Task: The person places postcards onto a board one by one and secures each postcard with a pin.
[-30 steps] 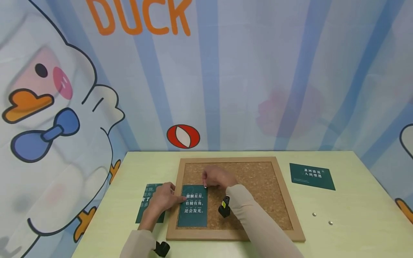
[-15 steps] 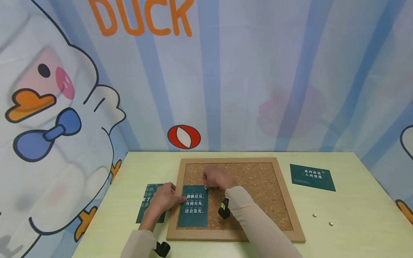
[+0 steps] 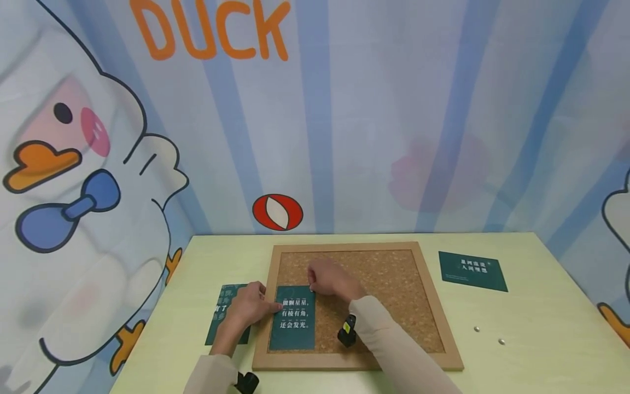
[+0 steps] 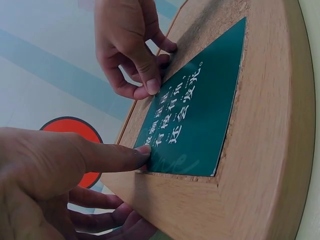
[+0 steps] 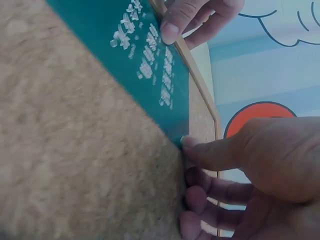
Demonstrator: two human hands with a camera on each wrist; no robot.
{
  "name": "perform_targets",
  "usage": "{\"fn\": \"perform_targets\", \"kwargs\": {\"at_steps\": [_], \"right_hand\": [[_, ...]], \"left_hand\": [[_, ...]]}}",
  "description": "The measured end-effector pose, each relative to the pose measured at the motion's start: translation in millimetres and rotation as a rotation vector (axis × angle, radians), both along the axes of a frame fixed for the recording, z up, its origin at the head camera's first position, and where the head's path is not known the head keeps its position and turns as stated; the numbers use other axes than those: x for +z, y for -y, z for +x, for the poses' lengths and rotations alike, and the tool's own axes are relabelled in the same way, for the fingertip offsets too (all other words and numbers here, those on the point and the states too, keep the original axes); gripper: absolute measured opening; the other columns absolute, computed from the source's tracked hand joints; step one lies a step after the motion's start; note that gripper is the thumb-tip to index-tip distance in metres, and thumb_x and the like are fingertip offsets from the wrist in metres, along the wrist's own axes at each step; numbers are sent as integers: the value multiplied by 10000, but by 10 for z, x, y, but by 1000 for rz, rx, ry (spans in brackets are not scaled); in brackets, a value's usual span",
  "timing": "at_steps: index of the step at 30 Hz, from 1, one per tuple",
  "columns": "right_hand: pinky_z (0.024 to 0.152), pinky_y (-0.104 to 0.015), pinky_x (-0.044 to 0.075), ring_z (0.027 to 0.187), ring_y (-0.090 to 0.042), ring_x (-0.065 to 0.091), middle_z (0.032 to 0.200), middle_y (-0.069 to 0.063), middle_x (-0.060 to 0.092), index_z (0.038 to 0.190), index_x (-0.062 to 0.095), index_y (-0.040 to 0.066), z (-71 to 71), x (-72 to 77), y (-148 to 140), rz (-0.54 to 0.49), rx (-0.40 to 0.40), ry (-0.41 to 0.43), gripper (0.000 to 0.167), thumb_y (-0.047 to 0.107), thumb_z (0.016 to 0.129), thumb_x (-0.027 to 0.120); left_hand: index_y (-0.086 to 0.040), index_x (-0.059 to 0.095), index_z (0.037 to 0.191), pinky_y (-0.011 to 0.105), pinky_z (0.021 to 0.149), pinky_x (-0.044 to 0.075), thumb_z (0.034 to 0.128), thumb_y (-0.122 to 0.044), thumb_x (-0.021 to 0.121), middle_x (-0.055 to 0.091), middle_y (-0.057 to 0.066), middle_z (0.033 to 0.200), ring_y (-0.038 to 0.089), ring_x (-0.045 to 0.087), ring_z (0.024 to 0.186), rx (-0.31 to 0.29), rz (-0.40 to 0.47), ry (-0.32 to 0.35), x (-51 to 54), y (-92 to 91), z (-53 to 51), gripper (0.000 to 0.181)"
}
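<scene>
A dark green card [image 3: 292, 336] with white writing lies upright on the left part of a wood-framed cork board [image 3: 394, 295]. The thumb of my left hand [image 3: 251, 306] presses on the card's left edge, and the other fingers hang at the frame's outer side. At the card's upper right corner, my right hand [image 3: 332, 278] pinches a small shiny thumbtack [image 5: 184, 140] against the card, mostly hidden by the thumb. In the left wrist view, thumb and index fingertip meet at that corner, with the remaining fingers bent.
A second green card [image 3: 215, 328] lies left of the board, partly under my left hand. Another card [image 3: 472, 272] lies right of the board. Two loose silver thumbtacks, one nearer [image 3: 501, 341] and one farther [image 3: 476, 329], sit on the pale table [image 3: 531, 306]. A printed curtain hangs behind.
My right wrist has dipped slightly down and to the right, while its fingertips stay at the card's corner. The left hand and card hold their places; the head view shifts a little.
</scene>
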State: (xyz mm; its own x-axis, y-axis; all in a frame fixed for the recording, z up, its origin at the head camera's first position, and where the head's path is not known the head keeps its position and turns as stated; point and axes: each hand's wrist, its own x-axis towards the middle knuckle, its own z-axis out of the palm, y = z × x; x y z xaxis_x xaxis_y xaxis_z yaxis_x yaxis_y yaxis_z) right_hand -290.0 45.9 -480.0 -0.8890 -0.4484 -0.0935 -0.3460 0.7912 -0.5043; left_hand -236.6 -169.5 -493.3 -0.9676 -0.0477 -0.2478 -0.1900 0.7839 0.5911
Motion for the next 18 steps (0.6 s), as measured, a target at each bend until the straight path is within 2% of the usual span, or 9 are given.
{"fn": "perform_targets", "kwargs": {"at_steps": [4, 9, 15, 18], "right_hand": [[612, -316, 421, 674, -157, 504, 768, 12, 552, 845, 604, 120, 39, -45, -50, -24, 46, -41, 181, 77, 989, 706], [662, -361, 483, 730, -164, 540, 850, -9, 613, 940, 652, 101, 66, 8, -117, -13, 81, -57, 94, 146, 1006, 700], [745, -426, 522, 797, -185, 572, 935, -40, 646, 1066, 679, 62, 92, 86, -347, -5, 30, -37, 182, 224, 996, 723], [731, -429, 511, 800, -187, 565, 933, -37, 625, 1109, 664, 37, 91, 135, -514, -28, 0, -33, 213, 213, 1001, 716]], "left_hand": [[43, 601, 1166, 333, 570, 489, 859, -273, 868, 606, 117, 897, 239, 606, 706, -4, 1, 3, 9, -6, -2, 515], [50, 595, 1175, 340, 579, 495, 865, -282, 862, 607, 118, 897, 239, 605, 709, -14, -2, 11, 20, -5, -22, 527], [53, 598, 1167, 344, 564, 504, 858, -272, 866, 607, 115, 897, 235, 614, 698, -10, -15, 15, 5, -10, -30, 522], [52, 598, 1162, 347, 568, 515, 854, -267, 869, 608, 122, 911, 239, 619, 712, -5, -17, 11, 7, -17, -31, 520]]}}
